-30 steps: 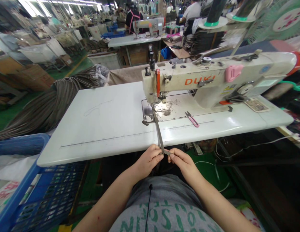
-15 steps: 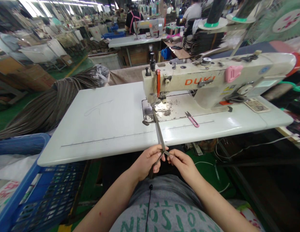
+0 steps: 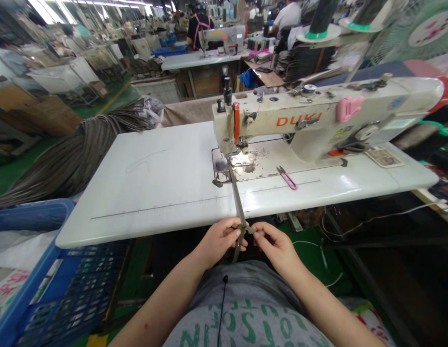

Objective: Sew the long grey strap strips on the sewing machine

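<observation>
A narrow grey-brown fabric strip (image 3: 237,195) runs from under the presser foot of the white sewing machine (image 3: 260,111) over the table's front edge. My left hand (image 3: 224,239) is closed on this strip just off the edge, and a length of it hangs below the fingers toward my lap. With thumb and finger, my right hand (image 3: 272,239) pinches a short end of strip that sticks out sideways close to the left fingertips. Whether that end belongs to the same strip I cannot tell. Pink thread snips (image 3: 288,178) lie on the table to the right of the needle area.
The white table (image 3: 166,183) carries a printed ruler line and a loose thread (image 3: 146,161). A large bundle of brown strips (image 3: 72,149) lies at the left, above a blue plastic basket (image 3: 61,270). A co-worker (image 3: 199,26) sits at another machine farther back.
My left hand has turned a little, and the strip's hanging length now shows beneath its fingers. The right hand stays nearly in place, still pinching the short end.
</observation>
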Motion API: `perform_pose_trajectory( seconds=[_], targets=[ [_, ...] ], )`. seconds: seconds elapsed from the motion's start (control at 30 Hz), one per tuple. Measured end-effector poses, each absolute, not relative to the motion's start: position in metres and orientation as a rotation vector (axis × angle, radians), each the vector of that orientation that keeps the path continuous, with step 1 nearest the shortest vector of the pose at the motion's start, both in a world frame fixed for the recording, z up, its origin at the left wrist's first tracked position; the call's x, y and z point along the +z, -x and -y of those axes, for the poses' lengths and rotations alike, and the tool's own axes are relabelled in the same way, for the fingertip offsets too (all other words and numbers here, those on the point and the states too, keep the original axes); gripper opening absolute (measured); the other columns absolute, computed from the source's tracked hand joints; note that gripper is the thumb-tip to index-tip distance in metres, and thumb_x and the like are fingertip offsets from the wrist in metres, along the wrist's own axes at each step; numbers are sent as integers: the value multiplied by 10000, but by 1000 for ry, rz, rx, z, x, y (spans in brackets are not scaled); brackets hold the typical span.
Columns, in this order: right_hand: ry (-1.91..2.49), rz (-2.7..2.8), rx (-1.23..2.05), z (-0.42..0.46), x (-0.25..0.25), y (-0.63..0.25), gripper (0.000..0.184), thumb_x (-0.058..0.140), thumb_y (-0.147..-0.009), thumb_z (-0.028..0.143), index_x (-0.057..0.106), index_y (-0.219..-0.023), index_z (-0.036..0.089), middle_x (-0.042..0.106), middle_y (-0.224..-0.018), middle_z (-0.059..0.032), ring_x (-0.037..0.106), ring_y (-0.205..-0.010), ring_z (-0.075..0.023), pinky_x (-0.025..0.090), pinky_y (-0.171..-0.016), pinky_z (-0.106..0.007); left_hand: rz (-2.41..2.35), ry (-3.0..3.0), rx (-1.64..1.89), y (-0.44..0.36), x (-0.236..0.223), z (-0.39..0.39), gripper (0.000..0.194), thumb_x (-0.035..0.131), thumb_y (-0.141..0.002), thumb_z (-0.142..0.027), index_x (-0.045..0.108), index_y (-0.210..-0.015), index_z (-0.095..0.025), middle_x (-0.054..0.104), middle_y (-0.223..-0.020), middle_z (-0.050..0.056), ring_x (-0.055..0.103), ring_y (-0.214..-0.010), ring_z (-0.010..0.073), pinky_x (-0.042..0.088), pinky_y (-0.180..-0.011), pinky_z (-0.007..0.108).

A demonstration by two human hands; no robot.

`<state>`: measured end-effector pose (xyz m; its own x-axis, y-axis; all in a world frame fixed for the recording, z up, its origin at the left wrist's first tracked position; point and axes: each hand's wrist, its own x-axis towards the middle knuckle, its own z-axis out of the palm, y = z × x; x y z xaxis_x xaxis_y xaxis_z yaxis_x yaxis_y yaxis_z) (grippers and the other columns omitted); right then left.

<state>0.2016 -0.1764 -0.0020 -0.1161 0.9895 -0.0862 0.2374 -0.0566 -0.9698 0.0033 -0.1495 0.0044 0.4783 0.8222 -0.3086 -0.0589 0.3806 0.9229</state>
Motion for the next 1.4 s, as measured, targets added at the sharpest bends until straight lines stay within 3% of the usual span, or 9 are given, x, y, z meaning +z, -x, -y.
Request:
perform_pose_trajectory(
  seconds=[0.2, 0.4, 0.7, 0.87, 0.93, 1.03, 1.13, 1.3, 1.4],
  targets=[
    [1360, 1453, 1250, 179, 4, -203, 138, 597, -913, 311, 685, -868, 214, 625, -724, 3, 592, -701, -188, 465, -678, -298, -947, -1257, 696, 2, 3, 146, 264, 642, -939, -391, 699, -1044, -155, 691, -916, 48, 640, -849, 172, 511, -817, 311],
    [1389, 1501, 1116, 181, 4, -203, 116, 620, -902, 296, 668, -827, 222, 583, -726, 7, 560, -707, -187, 456, -673, -295, -1017, -1306, 703, 1, 7, 145, 214, 677, -886, -347, 714, -983, -159, 668, -851, 17, 598, -799, 158, 474, -781, 282],
    [1282, 1771, 1026, 193, 23, -196, 141, 589, -977, 251, 729, -982, 241, 767, -915, -54, 704, -825, -228, 544, -779, -334, -1161, -1417, 832, -3, -5, 145, 130, 712, -823, -275, 730, -920, -190, 680, -856, 24, 620, -792, 161, 484, -737, 274],
    [1372, 1778, 958, 190, 21, -196, 164, 563, -981, 222, 715, -923, 242, 754, -890, -62, 702, -837, -243, 552, -799, -362, -1048, -1161, 761, -6, 5, 147, 259, 748, -826, -384, 717, -961, -165, 626, -695, -18, 518, -575, 96, 385, -543, 221],
    [1433, 1686, 910, 185, 14, -197, 141, 593, -938, 201, 704, -1020, 231, 750, -972, -75, 697, -870, -249, 562, -835, -384, -1012, -1128, 763, -5, 10, 147, 311, 767, -820, -424, 727, -967, -152, 608, -683, -22, 461, -547, 76, 345, -520, 214],
    [1354, 1704, 1060, 177, 3, -197, 335, 611, -880, 160, 698, -1195, 232, 760, -1140, -86, 712, -914, -245, 576, -884, -405, -944, -1122, 753, -2, 12, 145, 321, 758, -843, -436, 732, -974, -144, 664, -765, 17, 468, -587, 78, 351, -534, 216],
    [1271, 1756, 1178, 172, -5, -198, 242, 580, -923, 186, 763, -1071, 242, 799, -1046, -68, 729, -931, -253, 571, -879, -396, -899, -1110, 732, 2, 11, 144, 332, 748, -863, -432, 714, -1022, -142, 702, -818, 42, 469, -593, 80, 352, -536, 217],
    [1473, 1800, 837, 169, -3, -208, 213, 596, -957, 251, 784, -1057, 247, 803, -992, -94, 701, -932, -300, 537, -861, -442, -889, -1169, 678, 9, 9, 143, 337, 673, -928, -425, 679, -1114, -144, 686, -774, 31, 473, -568, 84, 362, -552, 229],
    [1473, 1799, 765, 175, 7, -212, 177, 614, -964, 279, 777, -1030, 255, 792, -935, -80, 688, -878, -286, 528, -815, -417, -964, -1338, 691, 9, 9, 142, 220, 652, -930, -345, 699, -1046, -164, 657, -811, 25, 551, -643, 111, 432, -630, 254]
  ],
)
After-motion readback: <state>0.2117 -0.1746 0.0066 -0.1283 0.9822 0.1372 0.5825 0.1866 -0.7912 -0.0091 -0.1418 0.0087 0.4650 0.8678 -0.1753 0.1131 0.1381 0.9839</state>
